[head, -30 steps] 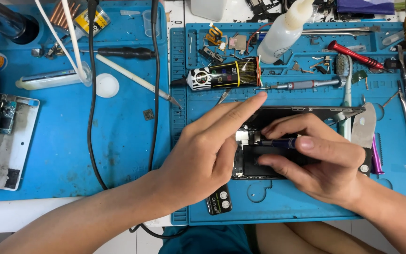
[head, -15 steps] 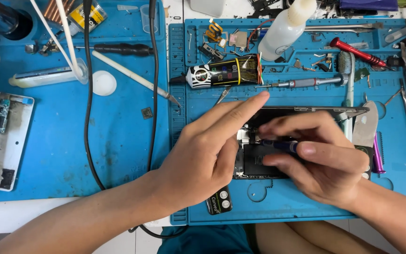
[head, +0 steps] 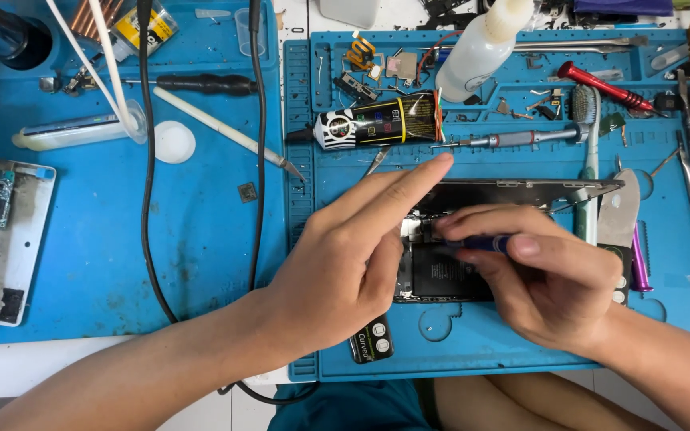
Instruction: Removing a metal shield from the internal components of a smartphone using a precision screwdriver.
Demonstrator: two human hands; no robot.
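Phone (head: 449,271) open, mid-mat (head: 473,351), under both hands. Left hand (head: 345,263) flat, fingers spread, pinning phone's left edge. Right hand (head: 545,271) pinches blue screwdriver (head: 481,242), tip at internals. Step: working screw, likely. Next calls for steady tip, firm hold.

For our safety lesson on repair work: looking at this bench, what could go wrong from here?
1. The right hand works a small blue tool inside the opened phone; a slip might gouge its dark battery.
2. The left hand hides part of the phone, so tiny parts could be knocked unseen.
3. The black cable crossing the blue mat might snag an arm.
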